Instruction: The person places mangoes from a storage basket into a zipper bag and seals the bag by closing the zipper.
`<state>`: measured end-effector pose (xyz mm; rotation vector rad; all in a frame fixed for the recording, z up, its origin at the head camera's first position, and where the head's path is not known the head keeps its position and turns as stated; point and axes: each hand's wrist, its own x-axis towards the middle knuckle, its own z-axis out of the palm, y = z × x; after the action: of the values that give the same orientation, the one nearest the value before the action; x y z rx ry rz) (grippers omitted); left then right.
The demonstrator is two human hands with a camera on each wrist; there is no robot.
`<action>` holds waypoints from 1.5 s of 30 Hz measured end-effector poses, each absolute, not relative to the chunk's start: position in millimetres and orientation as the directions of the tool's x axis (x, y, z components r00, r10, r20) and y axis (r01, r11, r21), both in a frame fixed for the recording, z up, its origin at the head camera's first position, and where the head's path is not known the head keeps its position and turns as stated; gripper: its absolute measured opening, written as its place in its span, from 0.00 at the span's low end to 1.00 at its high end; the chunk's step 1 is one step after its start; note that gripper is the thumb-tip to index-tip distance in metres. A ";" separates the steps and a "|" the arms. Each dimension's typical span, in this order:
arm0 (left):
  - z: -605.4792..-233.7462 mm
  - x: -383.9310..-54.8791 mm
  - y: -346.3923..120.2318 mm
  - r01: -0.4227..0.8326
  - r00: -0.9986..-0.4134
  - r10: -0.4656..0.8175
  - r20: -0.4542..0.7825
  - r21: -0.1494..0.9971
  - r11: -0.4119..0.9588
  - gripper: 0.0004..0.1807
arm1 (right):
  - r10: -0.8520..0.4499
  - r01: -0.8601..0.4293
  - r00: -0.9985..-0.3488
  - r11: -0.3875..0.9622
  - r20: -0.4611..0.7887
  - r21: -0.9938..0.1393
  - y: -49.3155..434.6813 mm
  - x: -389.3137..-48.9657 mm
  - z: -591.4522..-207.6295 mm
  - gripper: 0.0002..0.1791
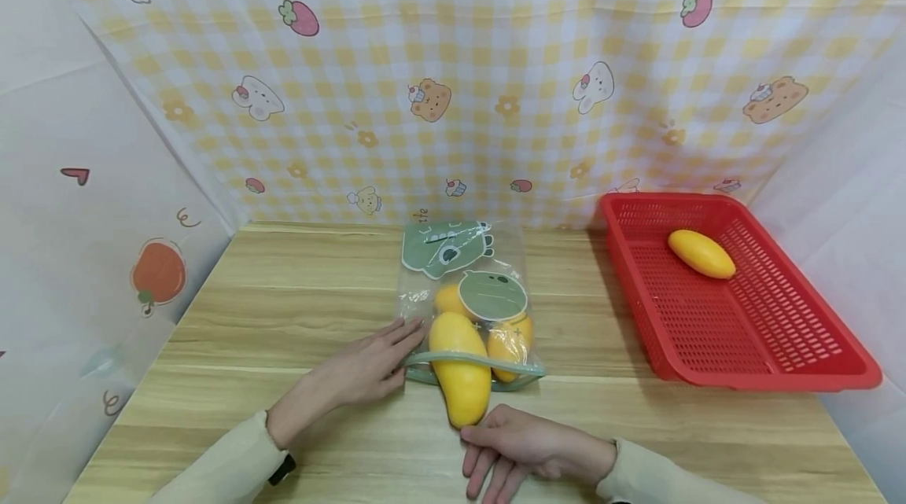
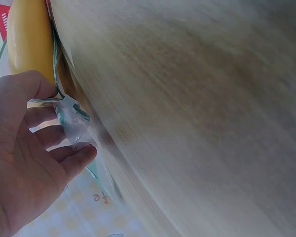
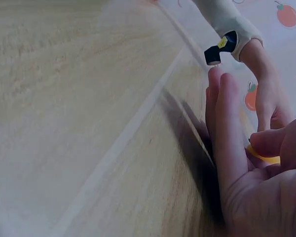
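A large yellow mango (image 1: 467,394) lies across the mouth of a clear zip bag (image 1: 418,284) with green animal prints, its near end sticking out. More yellow fruit (image 1: 510,339) shows through the plastic. My left hand (image 1: 371,362) is at the bag's left edge; in the left wrist view its thumb and fingers hold the bag's corner (image 2: 74,121). The right hand (image 1: 520,445) is at the mango's near end, thumb touching the tip. Its other fingers (image 3: 227,123) extend fairly straight in the right wrist view, where most of the mango is hidden.
To the right stands a red perforated basket (image 1: 644,315) with one yellow mango (image 1: 701,254) inside. Everything rests on a wood-grain table (image 1: 304,276). A checked cloth (image 1: 495,150) hangs behind it, and pale printed sheets flank both sides.
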<state>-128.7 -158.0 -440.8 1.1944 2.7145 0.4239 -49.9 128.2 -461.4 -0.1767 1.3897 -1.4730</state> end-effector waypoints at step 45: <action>-442.4 -130.6 -157.0 0.719 -0.657 0.754 -0.003 0.298 0.628 0.36 | -0.693 0.556 -0.507 0.191 -0.512 -0.809 120.1 -66.6 -465.3 0.28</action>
<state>-130.6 -157.0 -442.4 1.2351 2.7181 0.4128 -66.6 120.1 -465.3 -0.1403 1.4393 -1.5366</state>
